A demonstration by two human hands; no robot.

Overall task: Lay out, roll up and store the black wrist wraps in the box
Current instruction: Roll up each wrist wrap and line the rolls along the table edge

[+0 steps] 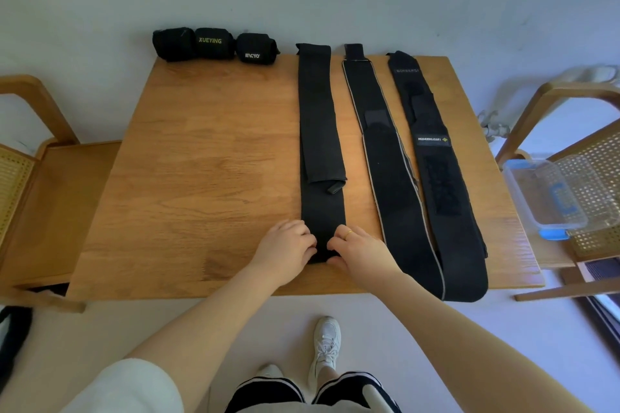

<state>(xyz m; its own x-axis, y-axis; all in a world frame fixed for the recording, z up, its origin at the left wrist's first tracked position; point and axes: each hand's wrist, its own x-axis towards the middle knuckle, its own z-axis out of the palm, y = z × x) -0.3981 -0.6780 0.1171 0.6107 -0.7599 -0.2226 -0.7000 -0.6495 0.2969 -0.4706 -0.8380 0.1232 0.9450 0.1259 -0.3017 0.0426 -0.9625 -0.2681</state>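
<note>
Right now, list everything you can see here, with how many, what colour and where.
Rolled wraps: three, black, far left edge of table.
Flat wraps: three, black, laid lengthwise on table's right half; left one partly folded over.
Table: one, light wood, centre.
Chairs: two, wood with cane, either side.
Box: one, clear with blue clips, on right chair.
Shoes: white, on floor.
Left hand: grip on left wrap's near end.
Right hand: grip on same end, gold ring.

Soft even daylight, wide-angle edge distortion
</note>
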